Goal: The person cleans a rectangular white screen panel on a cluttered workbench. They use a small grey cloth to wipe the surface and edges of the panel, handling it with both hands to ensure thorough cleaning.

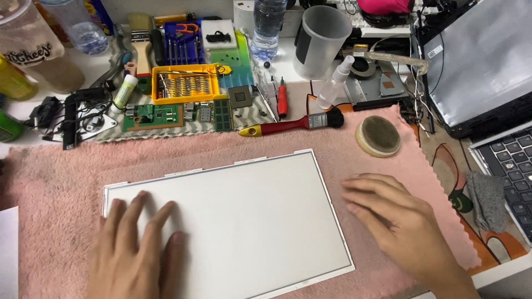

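With the left hand (136, 252) flat on the white panel (233, 216) and the right hand (396, 221) beside it, both grips released, uneven pressing could crack or smudge the panel.

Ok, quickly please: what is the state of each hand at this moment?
Left hand: open, fingers spread flat on the white panel, holding nothing.
Right hand: open, palm down on the pink cloth beside the panel, holding nothing.

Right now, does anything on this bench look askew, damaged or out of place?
The white panel lies slightly skewed on the pink cloth, left hand flat on it. The laptop at right is opened up, loose cables exposed. Nothing spilled.
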